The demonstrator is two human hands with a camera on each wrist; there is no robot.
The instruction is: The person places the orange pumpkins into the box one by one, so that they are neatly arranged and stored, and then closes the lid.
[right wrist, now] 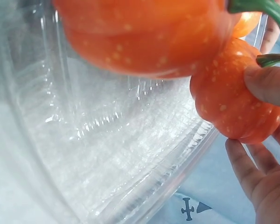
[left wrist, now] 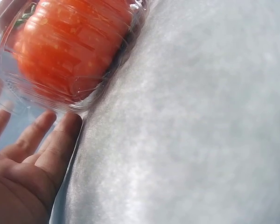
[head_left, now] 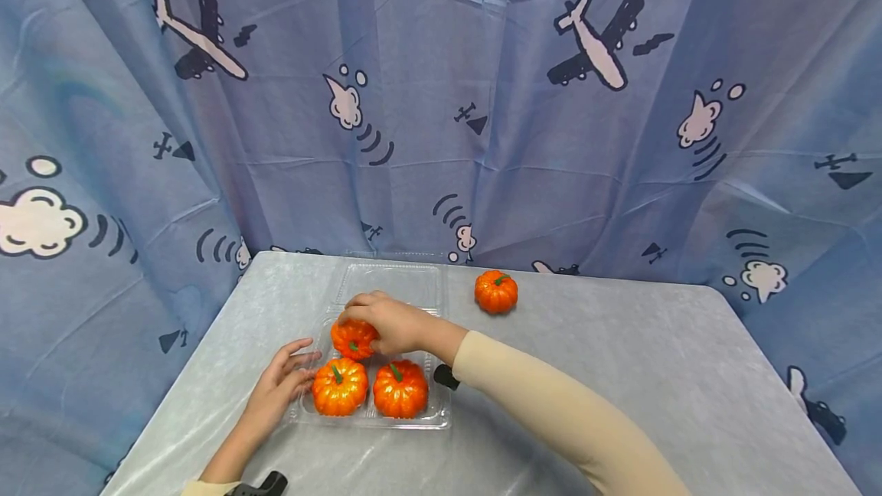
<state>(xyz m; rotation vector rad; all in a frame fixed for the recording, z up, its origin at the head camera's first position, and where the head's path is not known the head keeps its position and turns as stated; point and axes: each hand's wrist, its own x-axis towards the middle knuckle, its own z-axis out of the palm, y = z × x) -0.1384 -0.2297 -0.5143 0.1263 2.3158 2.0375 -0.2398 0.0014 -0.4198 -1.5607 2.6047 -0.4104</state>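
My right hand grips a small orange toy pumpkin over the far left part of a clear plastic clamshell box. In the right wrist view, thumb and fingers lie on opposite sides of this pumpkin, and its green stem shows. Two more pumpkins sit in the box's near half, a lighter orange pumpkin on the left and a redder pumpkin on the right. At the box's left side is my left hand, its fingers spread and loosely extended; the left wrist view shows fingertips against the box wall.
Another orange pumpkin stands on the grey-white table, beyond the box to the right. The box's lid lies folded back toward the blue airplane-patterned curtain, which hangs behind and beside the table.
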